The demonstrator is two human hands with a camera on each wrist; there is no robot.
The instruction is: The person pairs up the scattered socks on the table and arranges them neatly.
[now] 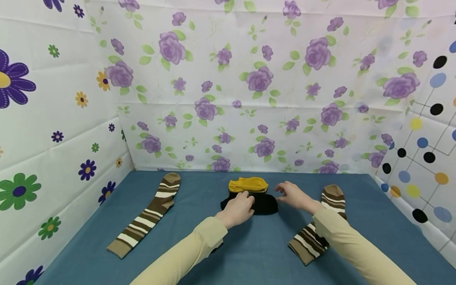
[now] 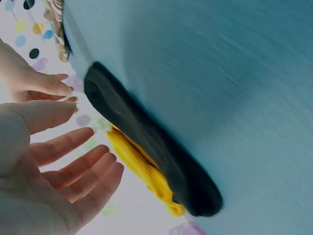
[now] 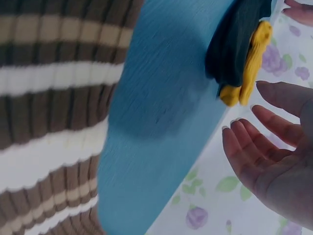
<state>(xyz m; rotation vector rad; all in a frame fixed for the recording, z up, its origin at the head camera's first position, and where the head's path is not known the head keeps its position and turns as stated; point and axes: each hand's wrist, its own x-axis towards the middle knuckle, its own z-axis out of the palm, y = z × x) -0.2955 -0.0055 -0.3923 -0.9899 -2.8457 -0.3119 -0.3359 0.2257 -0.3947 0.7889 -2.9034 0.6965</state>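
A folded black sock (image 1: 265,205) lies at the middle of the blue table, with a folded yellow sock (image 1: 248,184) just behind it. My left hand (image 1: 238,209) hovers over the left part of the black sock, its fingers loosely bent and holding nothing. In the left wrist view the palm and fingers of the left hand (image 2: 73,171) show apart from the black sock (image 2: 151,142). Just right of the socks is my right hand (image 1: 293,194), with relaxed fingers and nothing in them. The right wrist view shows the right hand (image 3: 274,147) near the yellow sock (image 3: 252,68).
A brown striped sock (image 1: 147,215) lies stretched out on the left of the table (image 1: 171,241). Another striped sock (image 1: 313,237) lies on the right, partly hidden under my right forearm. Flowered cloth walls (image 1: 221,91) stand behind and at the sides.
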